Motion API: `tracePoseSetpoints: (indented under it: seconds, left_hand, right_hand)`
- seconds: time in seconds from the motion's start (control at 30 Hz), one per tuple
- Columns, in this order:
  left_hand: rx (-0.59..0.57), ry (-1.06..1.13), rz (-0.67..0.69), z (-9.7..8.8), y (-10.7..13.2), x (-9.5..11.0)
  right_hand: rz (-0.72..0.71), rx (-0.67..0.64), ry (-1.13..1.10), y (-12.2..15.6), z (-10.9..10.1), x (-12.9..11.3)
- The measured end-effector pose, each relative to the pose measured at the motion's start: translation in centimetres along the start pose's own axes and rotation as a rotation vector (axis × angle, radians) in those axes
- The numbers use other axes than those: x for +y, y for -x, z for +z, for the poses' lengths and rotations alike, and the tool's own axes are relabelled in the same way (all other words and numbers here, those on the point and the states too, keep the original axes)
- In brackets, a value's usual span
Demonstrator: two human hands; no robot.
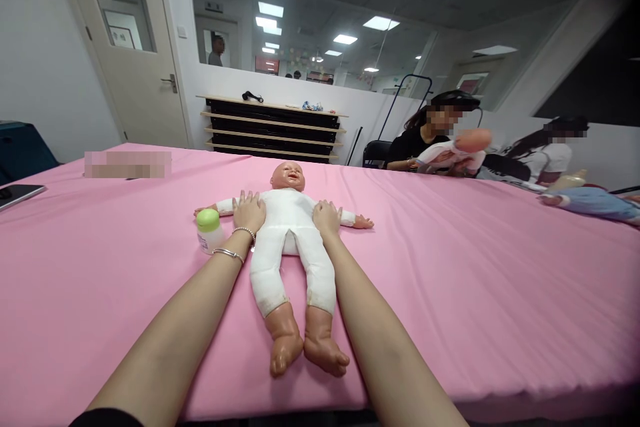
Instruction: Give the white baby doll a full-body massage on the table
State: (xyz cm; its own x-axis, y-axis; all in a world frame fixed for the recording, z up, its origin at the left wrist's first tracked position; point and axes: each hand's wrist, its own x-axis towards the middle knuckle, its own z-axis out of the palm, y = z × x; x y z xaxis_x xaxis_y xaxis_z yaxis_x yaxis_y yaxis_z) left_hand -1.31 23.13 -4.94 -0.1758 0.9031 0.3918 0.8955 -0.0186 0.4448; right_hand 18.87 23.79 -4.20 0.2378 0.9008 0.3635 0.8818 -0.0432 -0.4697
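A baby doll (290, 210) with a white cloth body lies on its back on the pink-covered table, head away from me and bare feet towards me. My left hand (249, 212) rests at the doll's side by its upper arm, fingers spread and holding nothing. On the other side, my right hand (327, 219) lies over the doll's other upper arm, its fingers apart and partly foreshortened. A white jar with a green lid (209, 229) stands just left of my left wrist, which wears two bracelets.
The pink tablecloth (450, 293) covers the wide table. A phone or tablet (23, 195) lies at the left edge. Two people sit at the right, one holding another doll (457, 150); a blue-clothed doll (595, 203) lies near them. A low slatted rack (273, 127) stands behind.
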Motion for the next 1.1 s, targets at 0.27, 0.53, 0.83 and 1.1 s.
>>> tracePoseSetpoints:
  seconds: [0.27, 0.53, 0.83, 1.1]
  left_hand:
    - [0.236, 0.128, 0.060, -0.67, -0.27, 0.10]
    - [-0.015, 0.024, 0.035, -0.44, -0.05, 0.05]
    - [0.193, 0.055, 0.015, -0.87, -0.11, 0.07]
    - [0.017, -0.080, 0.019, -0.32, -0.17, -0.46]
  right_hand:
    - [-0.133, 0.159, -0.169, 0.00, -0.32, 0.15]
    - [-0.048, -0.011, 0.072, -0.05, -0.11, 0.11]
    - [-0.154, 0.184, -0.204, -0.18, -0.15, 0.59]
    - [-0.033, 0.007, 0.084, -0.12, 0.04, 0.49]
